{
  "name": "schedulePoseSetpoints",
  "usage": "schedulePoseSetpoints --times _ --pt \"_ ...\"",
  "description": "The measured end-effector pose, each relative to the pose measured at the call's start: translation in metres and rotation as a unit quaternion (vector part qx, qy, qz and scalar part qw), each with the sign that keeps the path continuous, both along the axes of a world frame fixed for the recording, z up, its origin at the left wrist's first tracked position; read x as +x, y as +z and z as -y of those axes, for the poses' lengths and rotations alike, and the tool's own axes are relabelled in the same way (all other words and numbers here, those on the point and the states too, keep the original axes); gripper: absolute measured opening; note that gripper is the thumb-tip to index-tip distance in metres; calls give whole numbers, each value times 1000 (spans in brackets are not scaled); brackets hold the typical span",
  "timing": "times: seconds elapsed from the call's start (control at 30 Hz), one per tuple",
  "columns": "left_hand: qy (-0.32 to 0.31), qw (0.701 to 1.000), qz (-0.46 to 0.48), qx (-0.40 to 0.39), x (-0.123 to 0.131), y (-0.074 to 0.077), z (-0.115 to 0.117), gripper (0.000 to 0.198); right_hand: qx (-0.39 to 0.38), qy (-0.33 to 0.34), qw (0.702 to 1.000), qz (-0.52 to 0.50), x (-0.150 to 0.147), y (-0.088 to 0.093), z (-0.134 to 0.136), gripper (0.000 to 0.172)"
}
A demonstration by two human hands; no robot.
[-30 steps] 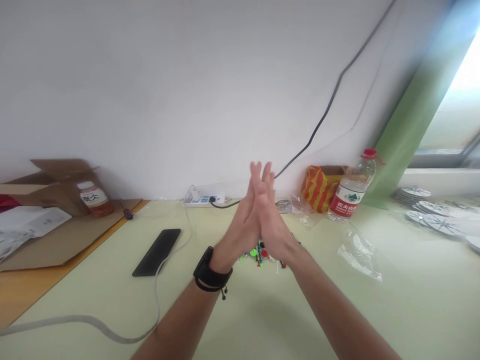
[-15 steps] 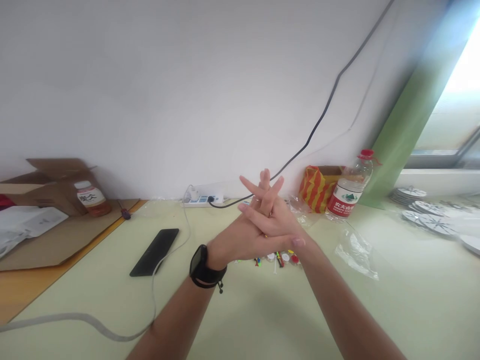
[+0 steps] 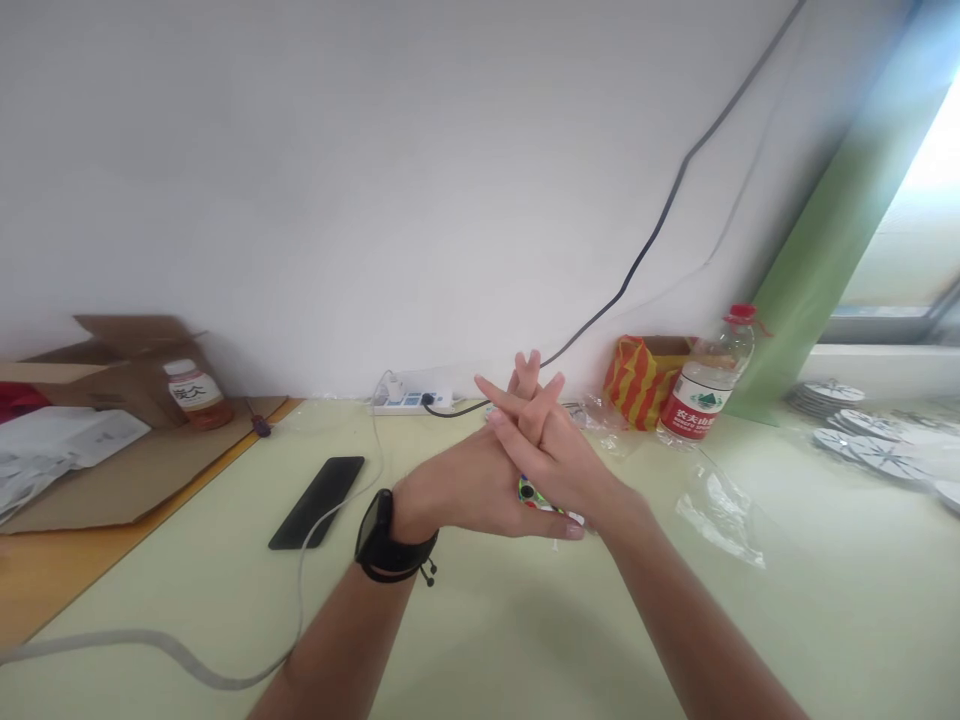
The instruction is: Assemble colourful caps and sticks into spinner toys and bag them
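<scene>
My left hand [image 3: 457,490] and my right hand [image 3: 564,462] are pressed together above the pale green table [image 3: 525,640], held up in the air. Their fingers cross one another and stick out straight and spread, so both hands are open and hold nothing. My left wrist wears a black watch [image 3: 379,535]. Just behind the hands lies a small heap of colourful little pieces [image 3: 531,492], mostly hidden by the palms.
A black phone [image 3: 317,488] lies to the left with a grey cable [image 3: 150,645] beside it. Along the wall stand a power strip [image 3: 409,402], a striped orange bag [image 3: 641,378] and a water bottle [image 3: 705,400]. A clear plastic bag [image 3: 718,510] and white discs [image 3: 862,440] lie right; cardboard and a tea bottle [image 3: 191,393] left.
My hands went from flat palm-to-palm, fingers up, to crossed with interlaced fingers, and sank lower towards the table. The view shifted slightly.
</scene>
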State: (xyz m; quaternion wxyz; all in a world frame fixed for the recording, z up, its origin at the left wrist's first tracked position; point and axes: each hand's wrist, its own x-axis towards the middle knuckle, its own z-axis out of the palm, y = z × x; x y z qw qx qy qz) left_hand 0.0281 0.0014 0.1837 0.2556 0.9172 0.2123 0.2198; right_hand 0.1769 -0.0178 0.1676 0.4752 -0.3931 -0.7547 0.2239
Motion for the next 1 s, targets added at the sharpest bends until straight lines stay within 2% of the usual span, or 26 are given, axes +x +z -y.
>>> schedulePoseSetpoints --times 0.13,0.23,0.33,0.53,0.73,1.0 --pt "-22 999 -39 6 -4 16 8 117 -58 51 995 -66 1 14 8 50" --pt "-40 998 -37 24 -5 21 9 110 -78 42 992 -87 1 18 11 48" --pt "-33 998 -40 20 -4 19 7 111 -79 11 992 -100 -2 16 11 46" --pt "-48 998 -51 8 -7 16 0 119 -54 14 996 -69 -5 11 10 48" --pt "-58 997 -46 -7 -13 18 -1 118 -110 58 987 -100 -1 15 12 51" --pt "-55 997 -61 -5 -11 17 -1 117 -114 35 987 -111 -6 15 13 56"
